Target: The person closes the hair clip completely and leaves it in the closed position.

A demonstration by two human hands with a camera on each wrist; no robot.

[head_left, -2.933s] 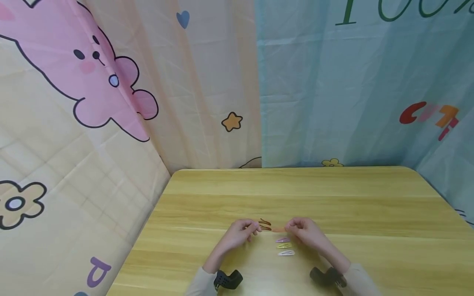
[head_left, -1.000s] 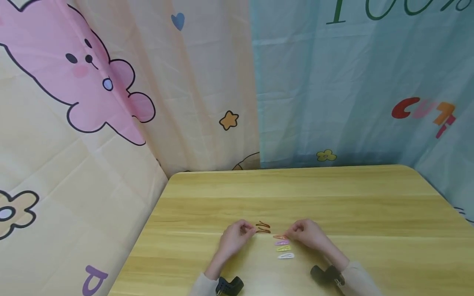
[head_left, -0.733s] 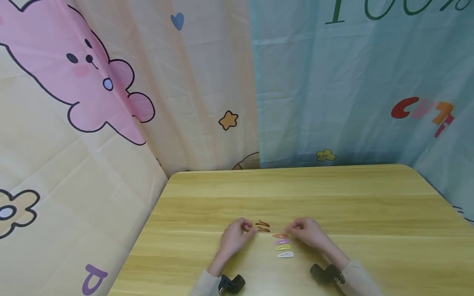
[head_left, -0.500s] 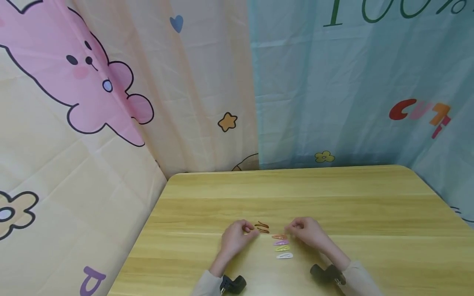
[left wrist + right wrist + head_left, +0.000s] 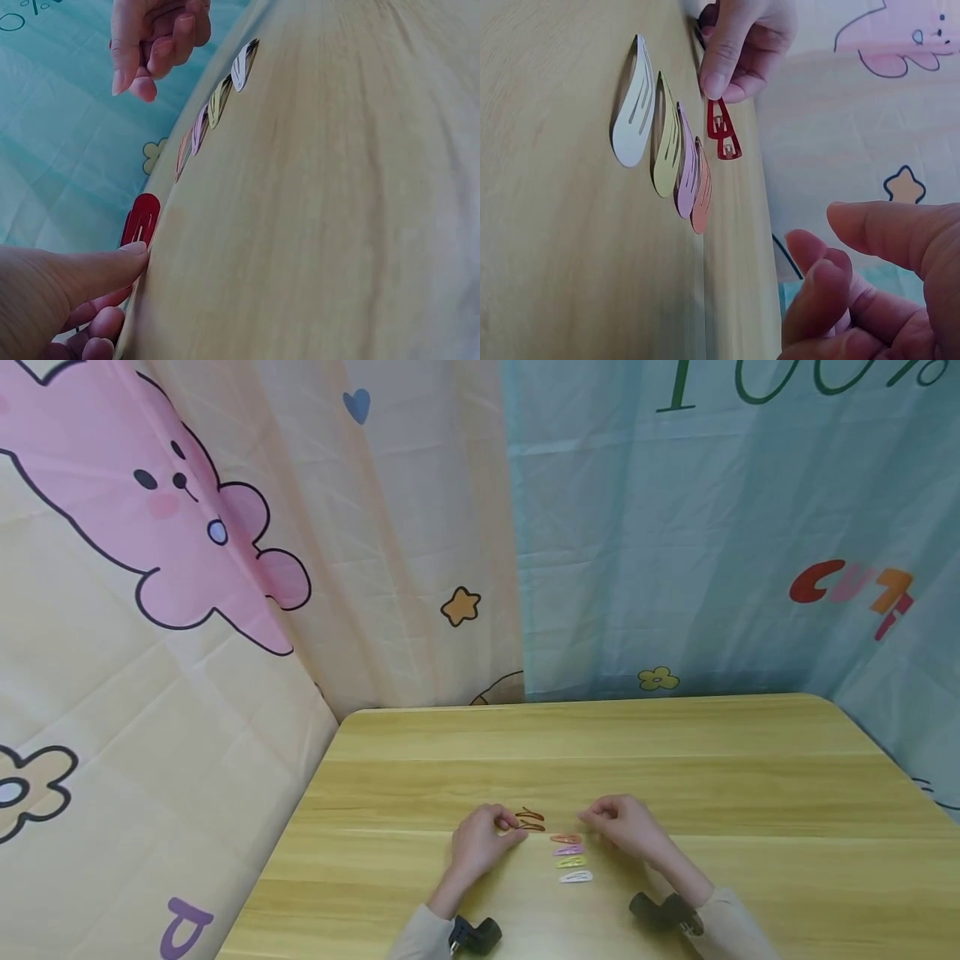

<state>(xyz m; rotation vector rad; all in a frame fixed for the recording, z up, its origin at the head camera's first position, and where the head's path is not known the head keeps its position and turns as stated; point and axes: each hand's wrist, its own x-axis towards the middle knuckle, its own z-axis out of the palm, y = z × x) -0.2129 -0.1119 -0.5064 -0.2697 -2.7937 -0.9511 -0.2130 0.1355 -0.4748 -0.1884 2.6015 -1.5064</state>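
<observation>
Two dark red snap hair clips (image 5: 532, 827) lie one above the other near the table's middle. My left hand (image 5: 480, 842) pinches the end of the nearer one; in the left wrist view its thumb covers part of the red clip (image 5: 151, 206). To the right lies a column of an orange hair clip (image 5: 566, 839), a pink one (image 5: 569, 850), a yellow one (image 5: 572, 862) and a white one (image 5: 576, 877). My right hand (image 5: 624, 827) hovers up and right of the orange clip, thumb and fingers apart with nothing between them in the right wrist view.
The wood-grain table (image 5: 390, 777) reaches back to printed curtains (image 5: 420, 527). Black wrist cameras (image 5: 476, 935) sit on both forearms, close over the front of the table.
My right hand has set the orange clip down above the pink one, let go and drawn up and away. My left hand has shifted slightly right onto the nearer red clip.
</observation>
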